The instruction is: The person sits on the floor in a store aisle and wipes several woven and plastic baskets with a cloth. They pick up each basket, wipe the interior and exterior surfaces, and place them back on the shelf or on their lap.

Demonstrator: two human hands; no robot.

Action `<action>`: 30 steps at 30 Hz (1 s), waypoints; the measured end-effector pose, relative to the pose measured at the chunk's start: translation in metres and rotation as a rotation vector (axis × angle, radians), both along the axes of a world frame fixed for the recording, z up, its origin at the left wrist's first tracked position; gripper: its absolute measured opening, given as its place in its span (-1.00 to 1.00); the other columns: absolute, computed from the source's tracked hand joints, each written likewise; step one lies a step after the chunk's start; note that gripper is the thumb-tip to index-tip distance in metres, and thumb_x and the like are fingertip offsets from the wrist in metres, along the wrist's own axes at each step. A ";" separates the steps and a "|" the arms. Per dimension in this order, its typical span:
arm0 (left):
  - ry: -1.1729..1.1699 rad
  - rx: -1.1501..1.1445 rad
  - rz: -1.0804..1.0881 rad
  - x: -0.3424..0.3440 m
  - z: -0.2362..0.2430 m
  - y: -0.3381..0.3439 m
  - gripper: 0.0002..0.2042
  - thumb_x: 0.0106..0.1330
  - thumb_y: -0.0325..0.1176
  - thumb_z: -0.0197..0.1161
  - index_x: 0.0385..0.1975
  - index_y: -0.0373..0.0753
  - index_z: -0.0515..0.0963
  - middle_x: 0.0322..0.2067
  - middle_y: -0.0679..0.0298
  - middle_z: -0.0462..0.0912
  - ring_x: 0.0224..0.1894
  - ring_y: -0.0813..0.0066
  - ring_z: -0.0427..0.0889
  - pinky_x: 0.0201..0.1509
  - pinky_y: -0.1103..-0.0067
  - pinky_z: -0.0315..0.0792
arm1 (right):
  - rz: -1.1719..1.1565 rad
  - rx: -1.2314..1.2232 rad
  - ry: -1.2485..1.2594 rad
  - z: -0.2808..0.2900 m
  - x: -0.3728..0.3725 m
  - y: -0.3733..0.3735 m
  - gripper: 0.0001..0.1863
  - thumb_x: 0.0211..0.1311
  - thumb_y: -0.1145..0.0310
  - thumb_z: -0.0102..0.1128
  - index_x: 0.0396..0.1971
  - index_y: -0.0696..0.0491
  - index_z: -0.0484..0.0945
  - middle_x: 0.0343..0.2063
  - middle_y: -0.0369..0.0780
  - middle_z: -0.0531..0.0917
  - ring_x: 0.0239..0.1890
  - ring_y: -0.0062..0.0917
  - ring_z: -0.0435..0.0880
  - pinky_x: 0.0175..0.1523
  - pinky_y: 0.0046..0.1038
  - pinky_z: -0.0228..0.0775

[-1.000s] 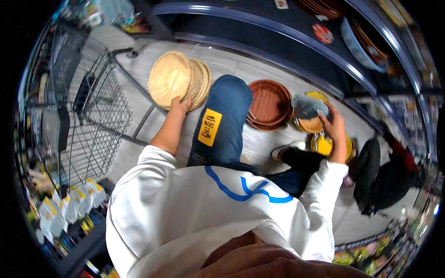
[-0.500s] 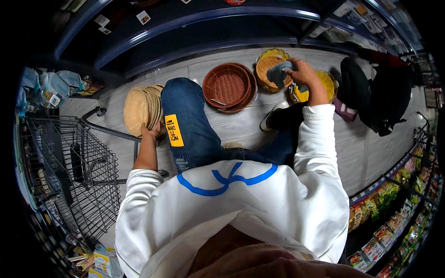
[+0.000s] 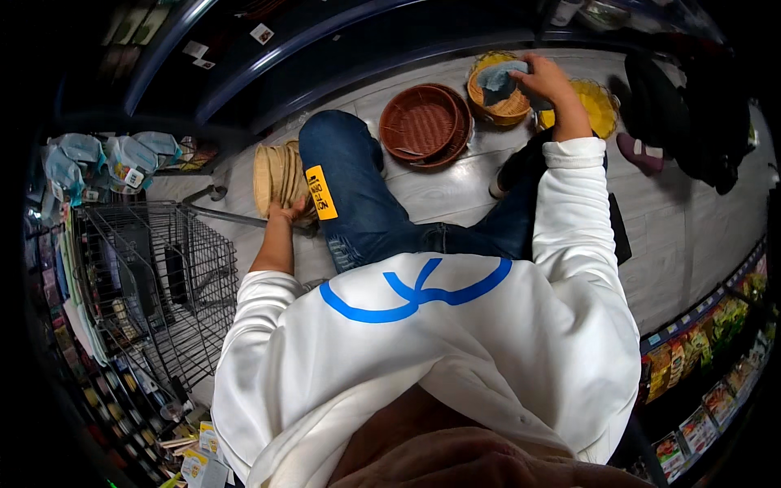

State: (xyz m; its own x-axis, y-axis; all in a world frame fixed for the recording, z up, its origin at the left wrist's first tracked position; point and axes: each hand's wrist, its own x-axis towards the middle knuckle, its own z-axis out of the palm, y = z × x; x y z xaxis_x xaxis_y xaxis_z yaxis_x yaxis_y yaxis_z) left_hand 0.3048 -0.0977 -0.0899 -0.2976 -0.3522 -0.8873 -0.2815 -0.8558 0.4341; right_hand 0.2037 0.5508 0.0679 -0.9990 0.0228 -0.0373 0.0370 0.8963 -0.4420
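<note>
My left hand (image 3: pixel 289 213) grips the near edge of a stack of pale woven baskets (image 3: pixel 275 175), tipped on its side against my left knee. At the far right, my right hand (image 3: pixel 547 81) holds a grey-blue cloth (image 3: pixel 498 75) over a light wicker basket (image 3: pixel 509 107) on the floor. My fingers are closed on the cloth's right end; its other end hangs into that basket. Reddish-brown round baskets (image 3: pixel 419 120), one inside another, lie between my knees and the shelf. A yellow basket (image 3: pixel 594 110) sits partly behind my right forearm.
A black wire shopping cart (image 3: pixel 175 285) stands at my left. Dark shelving (image 3: pixel 325 65) runs along the far side. Another person's dark-clothed legs and purple shoe (image 3: pixel 641 154) are at the right. Packets hang on a rack (image 3: pixel 691 358) at the lower right.
The whole view has shifted, moving the scene rightward and up. My right hand and the cloth are slightly farther over the wicker basket. My left hand still holds the pale stack.
</note>
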 end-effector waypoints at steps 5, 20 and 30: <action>-0.073 0.061 -0.097 0.003 -0.012 -0.011 -0.50 0.29 -0.08 0.00 0.14 -0.26 0.25 0.07 0.04 0.37 0.04 -0.02 0.42 0.01 0.11 0.41 | -0.046 0.048 0.056 -0.006 0.017 -0.003 -0.48 0.08 0.01 0.14 -0.06 0.07 0.50 -0.14 -0.03 0.58 -0.08 -0.15 0.55 0.04 -0.23 0.35; 0.579 -0.669 -0.324 -0.028 0.129 0.135 -0.72 0.32 -0.34 0.05 -0.01 -0.28 0.40 -0.12 0.17 0.50 -0.14 0.44 0.54 -0.11 0.63 0.48 | 0.119 -1.978 -0.313 0.045 0.074 -0.009 -0.73 0.34 0.17 -0.07 -0.34 0.05 0.51 -0.59 -0.31 0.58 -0.75 -0.72 0.46 -0.69 -0.73 0.25; 1.385 -0.672 -1.418 0.010 0.266 0.336 -0.60 0.15 -0.39 0.25 0.02 -0.18 0.41 -0.05 0.25 0.50 0.01 0.45 0.48 0.12 0.51 0.36 | -0.076 -2.370 -0.365 0.100 0.113 -0.061 -0.57 0.39 0.15 -0.24 -0.06 0.22 0.41 -0.35 -0.05 0.63 -0.87 -0.64 0.43 -0.89 -0.70 0.19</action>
